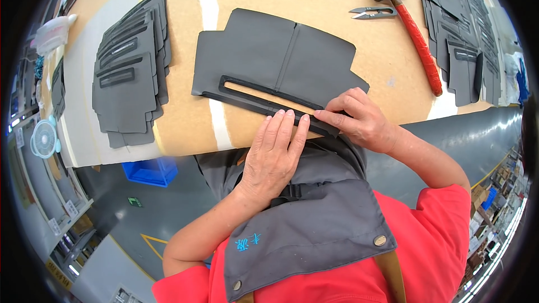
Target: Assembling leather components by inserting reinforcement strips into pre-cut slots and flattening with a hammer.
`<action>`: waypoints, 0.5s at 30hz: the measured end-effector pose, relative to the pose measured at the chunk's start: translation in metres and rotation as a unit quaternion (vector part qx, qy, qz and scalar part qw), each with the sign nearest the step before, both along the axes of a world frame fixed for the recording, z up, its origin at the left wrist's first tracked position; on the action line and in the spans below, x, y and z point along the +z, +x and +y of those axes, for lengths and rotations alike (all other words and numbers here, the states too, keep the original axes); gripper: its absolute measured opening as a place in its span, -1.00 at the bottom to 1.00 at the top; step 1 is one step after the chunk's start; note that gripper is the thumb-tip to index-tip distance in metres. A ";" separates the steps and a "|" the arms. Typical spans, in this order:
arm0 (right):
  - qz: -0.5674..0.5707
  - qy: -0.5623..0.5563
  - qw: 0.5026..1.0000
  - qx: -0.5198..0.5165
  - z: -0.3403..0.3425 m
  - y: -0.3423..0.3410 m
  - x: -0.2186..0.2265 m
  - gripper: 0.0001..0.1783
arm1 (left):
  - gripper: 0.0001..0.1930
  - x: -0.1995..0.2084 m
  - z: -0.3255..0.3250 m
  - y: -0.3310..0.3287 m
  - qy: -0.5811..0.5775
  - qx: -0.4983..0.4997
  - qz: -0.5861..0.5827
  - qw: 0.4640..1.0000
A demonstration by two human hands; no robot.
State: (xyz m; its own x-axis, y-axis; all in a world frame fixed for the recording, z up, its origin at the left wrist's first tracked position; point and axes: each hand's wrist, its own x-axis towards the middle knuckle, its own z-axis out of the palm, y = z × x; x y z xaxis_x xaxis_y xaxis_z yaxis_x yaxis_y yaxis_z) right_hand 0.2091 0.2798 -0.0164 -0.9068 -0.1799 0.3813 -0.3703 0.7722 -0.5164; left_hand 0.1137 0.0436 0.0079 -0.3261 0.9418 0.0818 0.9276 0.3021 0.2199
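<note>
A dark grey sheet-material panel (252, 50) with stepped corners lies on the table in front of me. A long narrow slot with a black border runs near its close edge, and a seam crosses its middle. My left hand (272, 151) lies with fingers stretched out, their tips pressing on the black strip (241, 104) along that edge. At the strip's right end, my right hand (362, 120) has its fingers curled and pinches the panel's edge between thumb and forefinger.
Stacks of similar grey panels lie on the left (126, 87) and far right (463, 39). A red-handled hammer (416, 39) and small thread snips (373, 13) rest beyond my right hand. Below the table's front edge stands a blue bin (150, 171); a small fan (45, 138) is far left.
</note>
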 end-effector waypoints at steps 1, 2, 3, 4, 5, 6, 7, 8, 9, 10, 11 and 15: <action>0.009 0.013 1.000 0.011 0.000 -0.001 0.000 -0.51 | -0.44 0.000 0.000 0.000 0.001 0.002 -0.003 1.000; 0.018 0.025 0.999 0.022 0.001 -0.001 0.000 -0.51 | -0.45 0.000 0.000 0.001 0.001 0.004 -0.007 1.000; 0.017 0.025 0.999 0.022 0.001 0.000 0.000 -0.51 | -0.45 -0.001 -0.001 0.001 0.001 0.004 -0.008 1.000; 0.025 0.043 0.998 0.036 0.003 0.002 0.000 -0.51 | -0.45 -0.001 -0.001 0.001 0.007 0.005 -0.009 1.000; 0.032 0.061 0.996 0.050 0.004 0.003 0.000 -0.50 | -0.46 -0.002 -0.002 0.001 0.012 0.006 -0.011 1.000; 0.032 0.061 0.996 0.051 0.005 0.005 -0.001 -0.50 | -0.46 -0.002 -0.002 0.001 0.012 0.006 -0.012 1.000; 0.032 0.062 0.996 0.054 0.006 0.006 -0.002 -0.49 | -0.47 -0.003 -0.002 0.001 0.014 0.007 -0.009 1.000; 0.033 0.063 0.996 0.058 0.007 0.006 -0.003 -0.48 | -0.48 -0.003 -0.001 0.001 0.017 0.008 -0.006 1.000; 0.032 0.063 0.996 0.058 0.007 0.006 -0.002 -0.48 | -0.48 -0.004 -0.001 0.001 0.017 0.008 -0.007 1.000; 0.027 0.063 0.996 0.050 0.006 0.004 0.000 -0.51 | -0.48 -0.004 -0.001 0.001 0.021 0.009 -0.006 1.000; 0.023 0.064 0.997 0.042 0.005 0.003 0.001 -0.54 | -0.49 -0.004 -0.001 0.000 0.025 0.010 -0.004 1.000; 0.036 0.057 0.996 0.066 0.006 0.006 0.001 -0.58 | -0.49 -0.007 -0.003 -0.001 0.032 0.010 -0.003 0.999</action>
State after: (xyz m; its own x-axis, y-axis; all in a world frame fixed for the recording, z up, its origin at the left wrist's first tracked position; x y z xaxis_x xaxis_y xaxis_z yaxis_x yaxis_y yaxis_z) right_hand 0.2155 0.2858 -0.0158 -0.8433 -0.3412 0.4152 -0.5052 0.7666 -0.3962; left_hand 0.1128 0.0408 0.0013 -0.3451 0.9283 0.1385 0.9200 0.3054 0.2456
